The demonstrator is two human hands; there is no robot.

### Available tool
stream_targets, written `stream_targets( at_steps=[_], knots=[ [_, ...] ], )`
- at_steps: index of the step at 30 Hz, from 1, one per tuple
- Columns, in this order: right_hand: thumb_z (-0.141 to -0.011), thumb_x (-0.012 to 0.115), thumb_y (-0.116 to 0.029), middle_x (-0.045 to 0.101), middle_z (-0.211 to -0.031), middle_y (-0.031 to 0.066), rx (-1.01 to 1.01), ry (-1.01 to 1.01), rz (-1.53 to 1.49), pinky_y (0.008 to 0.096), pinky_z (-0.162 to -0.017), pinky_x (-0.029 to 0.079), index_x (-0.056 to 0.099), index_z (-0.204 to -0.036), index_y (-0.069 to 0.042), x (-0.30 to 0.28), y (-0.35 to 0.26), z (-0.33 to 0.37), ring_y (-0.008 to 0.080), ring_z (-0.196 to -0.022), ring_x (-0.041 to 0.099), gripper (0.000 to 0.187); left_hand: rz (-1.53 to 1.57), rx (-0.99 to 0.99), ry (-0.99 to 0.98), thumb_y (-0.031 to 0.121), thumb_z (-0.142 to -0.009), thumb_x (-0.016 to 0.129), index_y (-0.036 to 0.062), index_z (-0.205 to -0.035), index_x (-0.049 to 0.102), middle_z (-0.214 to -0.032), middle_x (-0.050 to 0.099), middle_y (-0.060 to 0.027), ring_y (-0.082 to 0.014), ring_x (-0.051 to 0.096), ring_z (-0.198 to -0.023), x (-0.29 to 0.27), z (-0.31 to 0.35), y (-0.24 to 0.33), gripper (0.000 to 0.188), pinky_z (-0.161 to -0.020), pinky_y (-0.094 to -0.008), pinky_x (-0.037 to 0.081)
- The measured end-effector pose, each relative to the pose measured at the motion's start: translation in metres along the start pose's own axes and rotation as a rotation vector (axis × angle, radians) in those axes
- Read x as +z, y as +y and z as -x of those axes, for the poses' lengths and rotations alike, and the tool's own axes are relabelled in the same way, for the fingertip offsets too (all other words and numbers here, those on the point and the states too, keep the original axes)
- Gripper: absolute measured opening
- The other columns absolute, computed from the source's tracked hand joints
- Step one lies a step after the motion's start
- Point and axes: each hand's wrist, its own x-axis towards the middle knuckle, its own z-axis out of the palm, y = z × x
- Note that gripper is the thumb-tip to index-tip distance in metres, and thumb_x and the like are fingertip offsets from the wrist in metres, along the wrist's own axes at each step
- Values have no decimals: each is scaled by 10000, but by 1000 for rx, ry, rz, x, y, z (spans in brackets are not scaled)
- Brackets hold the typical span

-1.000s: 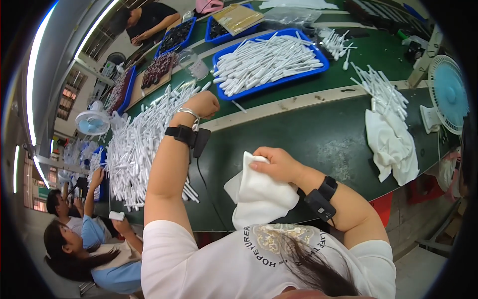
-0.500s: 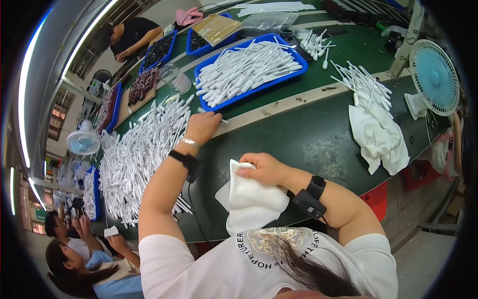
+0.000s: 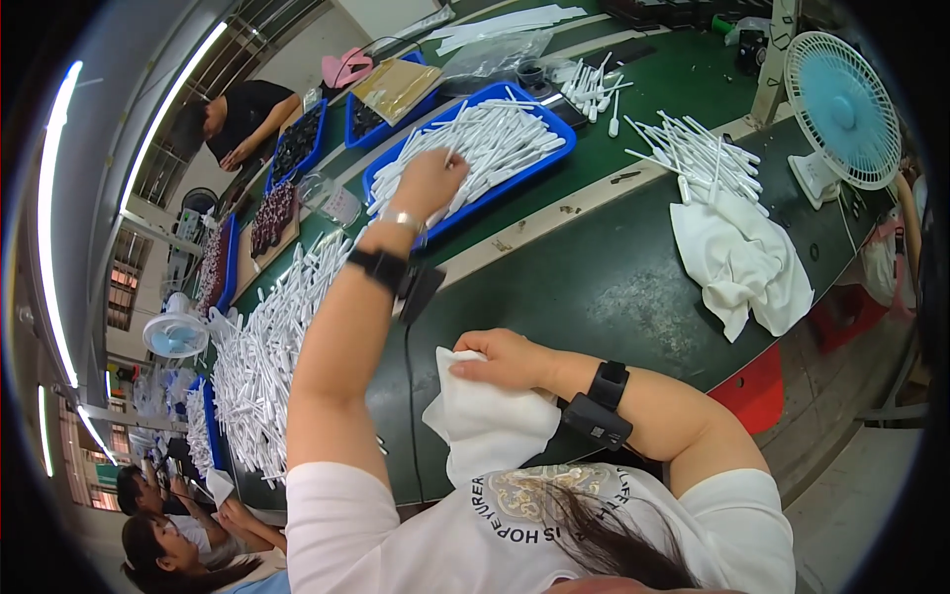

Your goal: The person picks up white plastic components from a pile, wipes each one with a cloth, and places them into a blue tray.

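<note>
My left hand is above the near left part of a blue tray, with its fingers curled together. A small white end shows by the fingertips, seemingly a white plastic stick, though sticks of the same kind lie right behind. That tray is heaped with white sticks with thicker ends. Close to my body, my right hand grips a folded white cloth, its thumb pressed on top. Whether anything lies inside the cloth is hidden. Beside my left forearm spreads a big pile of white sticks.
On the right lie a crumpled white cloth and a bundle of sticks, near a fan. A clear jar stands left of the tray. A black cable crosses the green table. Other people sit at the left.
My left hand has moved up and away from the table's near part to over the blue tray, from where it held a white stick. My right hand keeps its grip on the cloth. The view has shifted slightly.
</note>
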Motion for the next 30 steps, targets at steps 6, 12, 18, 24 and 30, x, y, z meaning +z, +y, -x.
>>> stream_targets(
  at_steps=[6,12,18,24,30],
  knots=[
    [-807,572,-300,599,-855,89,-26,-25,-52,276,-714,420,550,-952,-40,-3,13,-1,164,-785,548,298,-370,-137,-164,203,-703,526,25,-855,650,-927,598,-196,-318,575,-880,41,-97,-2,265,-783,-351,450],
    [-795,561,-311,599,-828,148,-103,41,-44,340,-677,429,544,-920,-36,6,17,-3,283,-764,563,302,-493,-184,-112,219,-666,529,3,-788,647,-826,602,-220,-353,580,-804,67,-122,-20,274,-754,-375,452],
    [-797,559,-307,599,-820,152,-130,33,-20,343,-677,430,546,-917,-35,3,17,-3,297,-760,560,298,-292,-101,-14,212,-665,579,-11,-762,631,-764,614,-188,-296,593,-710,55,-119,-28,248,-665,-338,466],
    [-798,565,-297,600,-831,134,-127,11,-14,320,-689,432,551,-936,-33,6,13,-6,258,-759,559,298,143,-205,212,165,-712,601,4,-786,605,-654,600,-96,-141,512,-483,-2,-102,-32,178,-431,-240,397],
    [-820,558,-271,597,-796,55,6,12,-243,279,-658,441,567,-920,-32,-1,9,-6,129,-723,550,259,858,-125,220,133,-802,554,5,-934,564,-694,590,-37,-33,372,-404,-66,-11,16,184,-352,-164,266]
  ],
)
